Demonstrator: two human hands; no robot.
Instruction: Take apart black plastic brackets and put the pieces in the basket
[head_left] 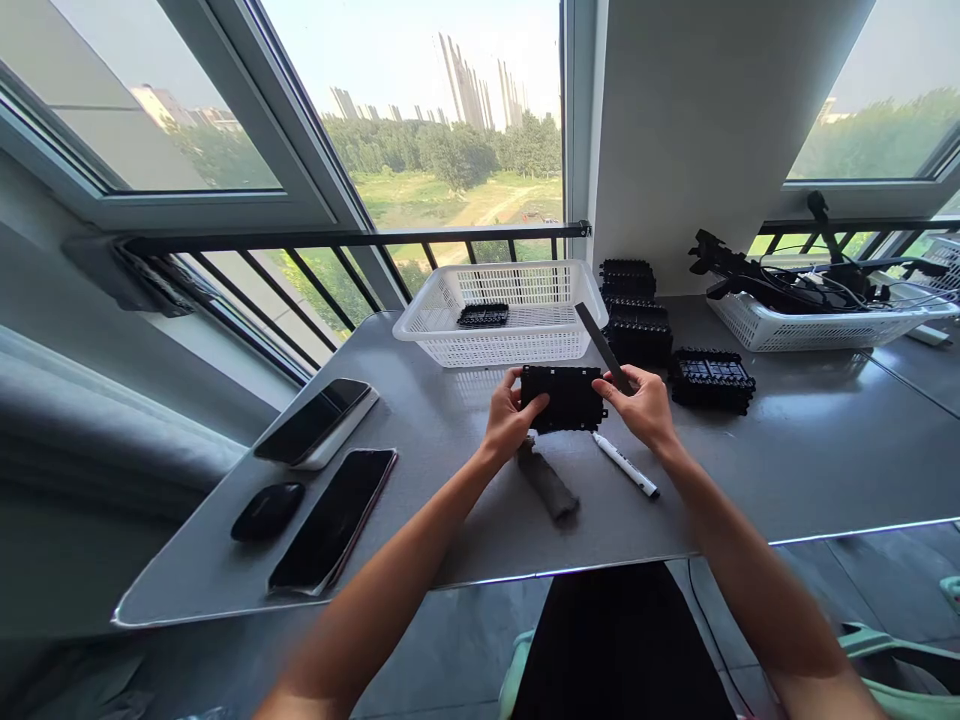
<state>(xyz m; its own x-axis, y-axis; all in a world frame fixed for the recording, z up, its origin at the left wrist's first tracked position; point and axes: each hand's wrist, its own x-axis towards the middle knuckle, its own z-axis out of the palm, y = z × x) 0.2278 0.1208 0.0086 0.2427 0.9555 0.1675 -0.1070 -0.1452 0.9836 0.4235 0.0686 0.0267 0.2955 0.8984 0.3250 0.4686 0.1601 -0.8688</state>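
Note:
A flat black plastic part [564, 397] is held just above the grey table [825, 440], between both hands. My left hand [508, 418] grips its left edge with curled fingers. My right hand [642, 405] holds its right edge and also pinches a thin dark strip [602, 346] that sticks up and away to the left. Below the part lie a rolled grey cloth [547, 481] and a white marker pen [625, 465].
A white basket [517, 345] behind the hands holds one black part [484, 316]. Stacks of black parts [634, 310] and another [711, 378] sit to the right. A second basket [817, 325] holds cables. Two phones [334, 518] [315, 422] and a black case [267, 510] lie left.

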